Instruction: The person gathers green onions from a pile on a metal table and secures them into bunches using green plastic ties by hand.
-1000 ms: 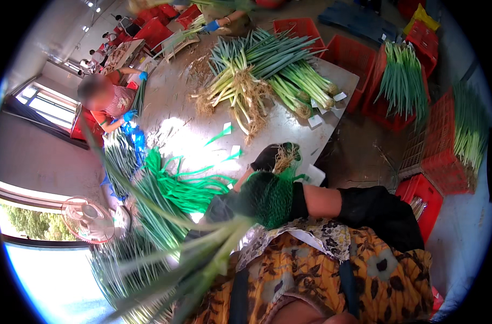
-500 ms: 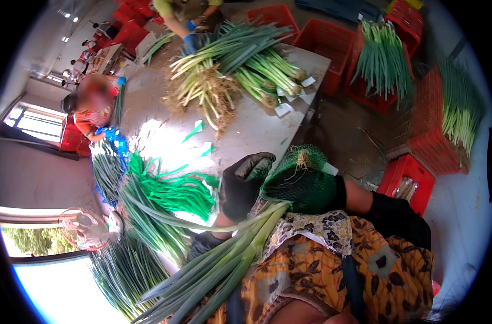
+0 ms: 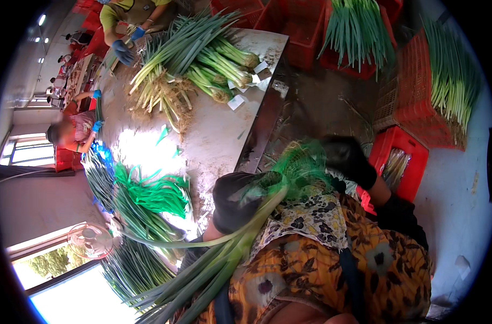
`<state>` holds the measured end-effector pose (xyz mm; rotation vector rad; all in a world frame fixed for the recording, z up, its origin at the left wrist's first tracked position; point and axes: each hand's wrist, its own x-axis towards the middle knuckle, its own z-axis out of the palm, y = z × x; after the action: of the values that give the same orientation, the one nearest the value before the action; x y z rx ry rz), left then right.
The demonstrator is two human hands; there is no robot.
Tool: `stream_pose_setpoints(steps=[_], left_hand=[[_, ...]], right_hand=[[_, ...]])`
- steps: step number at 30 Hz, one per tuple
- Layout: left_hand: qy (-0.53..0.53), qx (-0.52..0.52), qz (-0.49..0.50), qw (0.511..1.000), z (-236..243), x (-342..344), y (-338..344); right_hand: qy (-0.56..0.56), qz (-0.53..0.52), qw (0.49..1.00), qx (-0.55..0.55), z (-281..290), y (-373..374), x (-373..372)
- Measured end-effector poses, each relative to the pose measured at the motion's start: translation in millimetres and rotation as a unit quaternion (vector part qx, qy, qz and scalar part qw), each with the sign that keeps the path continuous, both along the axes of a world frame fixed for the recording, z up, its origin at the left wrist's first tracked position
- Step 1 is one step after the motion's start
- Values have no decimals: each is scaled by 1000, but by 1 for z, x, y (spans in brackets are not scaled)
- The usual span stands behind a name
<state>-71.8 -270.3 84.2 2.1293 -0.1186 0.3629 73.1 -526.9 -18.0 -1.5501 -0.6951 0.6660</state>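
Note:
My left hand [image 3: 236, 200], in a black glove, is wrapped round the root end of a long green onion bunch [image 3: 227, 254], whose leaves stretch toward the lower left across my flowered apron. A sheer green mesh sleeve [image 3: 300, 170] covers that end. My right hand [image 3: 346, 159], also black-gloved, is at the mesh's right side; motion blurs its fingers. A pile of green mesh strips [image 3: 159, 194] lies beside more onions on the table [image 3: 208, 140], left of my hands.
Two co-workers in blue gloves [image 3: 135, 13] [image 3: 75, 129] work around the table, near a heap of rooted onions [image 3: 186, 65]. Red crates [image 3: 413, 108], some holding onions, stand on the right. A fan [image 3: 89, 240] is by the lower-left window.
The mesh now stretches looser over the bunch, and my right hand has moved up and right. The view has shifted, sliding table and crates left and up in the picture.

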Motion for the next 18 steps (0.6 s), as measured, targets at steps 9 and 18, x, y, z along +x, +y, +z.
stream_pose_setpoints(steps=[9,18], left_hand=[[65,-31,14,997,-4,40,-41],[83,-178,146,970,-9,38,-47]], right_hand=[[-8,90,993,-82,5,-32,65],[268,-208,935,-105,-219,-95,174]])
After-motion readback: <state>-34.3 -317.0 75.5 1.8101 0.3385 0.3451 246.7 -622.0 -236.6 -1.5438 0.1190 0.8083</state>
